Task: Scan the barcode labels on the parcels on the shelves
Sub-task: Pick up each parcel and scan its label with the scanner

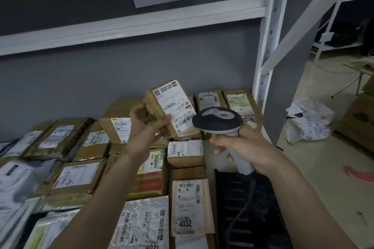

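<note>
Both hands raised, L (145, 119) & R (240, 143), fingers curled gripping.

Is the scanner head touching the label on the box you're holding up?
Cannot tell. In the head view the barcode scanner head overlaps the raised cardboard parcel label's lower right corner, so any gap is hidden.

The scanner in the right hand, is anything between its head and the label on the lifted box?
Nothing visible does. The scanner in the right hand sits just right of the label on the box that the left hand holds up; the left fingers grip below the label's lower edge.
</note>
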